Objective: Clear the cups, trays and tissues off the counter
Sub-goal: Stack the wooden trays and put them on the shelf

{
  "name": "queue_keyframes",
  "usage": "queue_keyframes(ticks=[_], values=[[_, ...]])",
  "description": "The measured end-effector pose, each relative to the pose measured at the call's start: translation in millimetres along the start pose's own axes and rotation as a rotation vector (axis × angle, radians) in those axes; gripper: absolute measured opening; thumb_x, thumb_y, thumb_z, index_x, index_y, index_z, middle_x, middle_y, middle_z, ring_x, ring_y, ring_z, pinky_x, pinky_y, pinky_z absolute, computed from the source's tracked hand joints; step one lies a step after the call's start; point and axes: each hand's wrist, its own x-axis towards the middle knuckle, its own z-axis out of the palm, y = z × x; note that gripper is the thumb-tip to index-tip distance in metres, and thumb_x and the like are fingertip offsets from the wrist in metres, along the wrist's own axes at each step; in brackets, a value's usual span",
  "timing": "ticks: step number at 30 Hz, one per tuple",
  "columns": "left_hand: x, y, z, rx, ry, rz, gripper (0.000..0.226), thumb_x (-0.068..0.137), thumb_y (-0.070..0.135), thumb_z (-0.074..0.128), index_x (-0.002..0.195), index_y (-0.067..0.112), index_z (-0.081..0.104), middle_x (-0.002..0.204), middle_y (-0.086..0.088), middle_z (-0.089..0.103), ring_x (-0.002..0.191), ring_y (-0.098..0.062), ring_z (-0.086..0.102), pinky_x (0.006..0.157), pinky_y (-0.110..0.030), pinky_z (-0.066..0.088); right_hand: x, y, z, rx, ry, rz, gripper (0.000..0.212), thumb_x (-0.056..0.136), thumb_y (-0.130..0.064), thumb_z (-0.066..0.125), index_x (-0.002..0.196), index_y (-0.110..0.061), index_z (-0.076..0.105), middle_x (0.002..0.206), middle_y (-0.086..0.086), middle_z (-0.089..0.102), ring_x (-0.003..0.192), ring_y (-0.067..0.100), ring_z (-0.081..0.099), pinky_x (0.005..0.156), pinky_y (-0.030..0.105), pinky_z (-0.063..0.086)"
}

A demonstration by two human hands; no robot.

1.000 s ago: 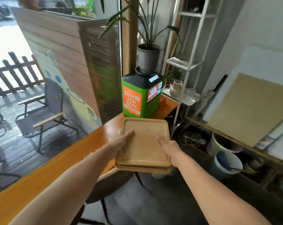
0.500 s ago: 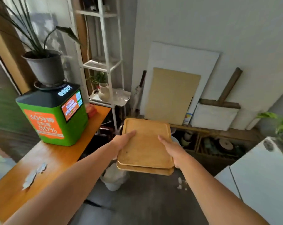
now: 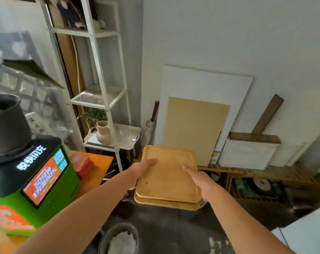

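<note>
Right now your left hand [image 3: 139,173] is closed on the left edge of two stacked light-brown wooden trays [image 3: 167,175], thumb lying flat across the top surface and the other fingers tucked out of sight beneath the stack. Your right hand [image 3: 201,182] clamps the right edge the same way, thumb stretched forward over the top tray and the remaining fingers hidden under it.

The trays are rectangular with rounded corners and a low raised rim; the upper one sits nested on the lower, whose edge shows as a second band along the near side. A small dark speck marks the upper tray near your left hand. The stack is carried level in the air between your hands, above the dark floor and clear of the orange wooden counter [image 3: 95,173] to the left of your left hand.

Both forearms reach forward from the bottom of the view and converge on the trays, wrists roughly straight, palms turned inward.

Left of your left arm a green and black machine with an orange screen [image 3: 40,182] stands on the counter. Beyond your left hand a white metal shelf unit [image 3: 98,74] holds a cream ceramic jug [image 3: 103,132]. Ahead of your right hand a tan board [image 3: 194,129] leans against the wall.
</note>
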Motion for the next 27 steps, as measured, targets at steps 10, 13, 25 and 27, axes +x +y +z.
queue_keyframes(ticks=[10,13,25,27], values=[[101,77,-10,-0.027,0.045,-0.046,0.059,0.070,0.055,0.083,0.110,0.015,0.062,0.103,-0.010,0.073,0.089,-0.032,0.072,0.061,-0.039,0.057,115,-77,18,0.005,-0.054,0.016,0.100,0.072,-0.067,0.071,0.147,-0.010,0.036,0.144,0.013,0.047,0.128,0.035,0.046,0.110,0.053,0.034],[134,105,-7,-0.059,0.081,-0.050,0.061,0.071,0.056,0.081,0.111,0.015,0.063,0.100,-0.010,0.074,0.084,-0.031,0.073,0.055,-0.036,0.058,161,-108,19,-0.025,-0.091,0.022,0.103,0.067,-0.069,0.074,0.144,-0.010,0.040,0.140,0.015,0.051,0.123,0.037,0.050,0.108,0.055,0.038],[220,209,-11,-0.280,0.406,0.051,0.065,0.085,0.045,0.074,0.133,0.006,0.054,0.118,-0.012,0.067,0.098,-0.030,0.067,0.084,-0.042,0.057,311,-261,45,-0.260,-0.258,-0.011,0.094,0.074,-0.066,0.070,0.143,-0.008,0.042,0.139,0.015,0.052,0.119,0.035,0.052,0.088,0.043,0.041],[231,217,-23,-0.312,0.468,0.077,0.071,0.085,0.046,0.074,0.138,0.005,0.050,0.126,-0.015,0.065,0.109,-0.032,0.066,0.094,-0.045,0.056,328,-278,63,-0.269,-0.303,-0.012,0.092,0.073,-0.066,0.070,0.141,-0.008,0.045,0.134,0.014,0.055,0.109,0.033,0.055,0.084,0.041,0.043]])
